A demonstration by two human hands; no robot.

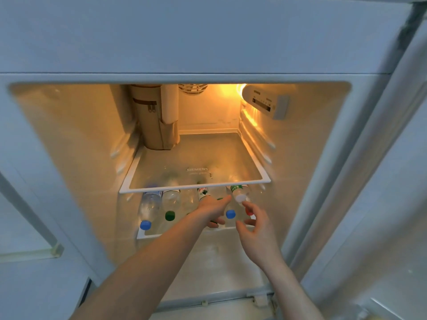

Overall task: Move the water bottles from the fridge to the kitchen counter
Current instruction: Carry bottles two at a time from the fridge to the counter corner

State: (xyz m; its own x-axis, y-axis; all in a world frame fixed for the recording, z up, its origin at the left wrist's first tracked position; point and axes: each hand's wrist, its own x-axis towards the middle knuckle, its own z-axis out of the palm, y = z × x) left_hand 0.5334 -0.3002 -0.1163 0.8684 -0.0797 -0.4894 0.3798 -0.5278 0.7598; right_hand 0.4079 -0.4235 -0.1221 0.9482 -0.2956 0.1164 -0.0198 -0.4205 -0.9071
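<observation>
Inside the fridge (69,139), bottles (150,206) lay on the lower shelf (147,235), long axes running front to back, caps toward the door. Left to right: the left hand (212,210) reached under the glass shelf (194,187), its fingers (225,199) curled round a green-capped bottle (203,194). The right hand (251,225) hovered just beside it, fingers (248,205) spread, gripping nothing, near a white-capped bottle (240,195) tilted cap-forward.

Head view, close, down into the open fridge (69,158).
</observation>
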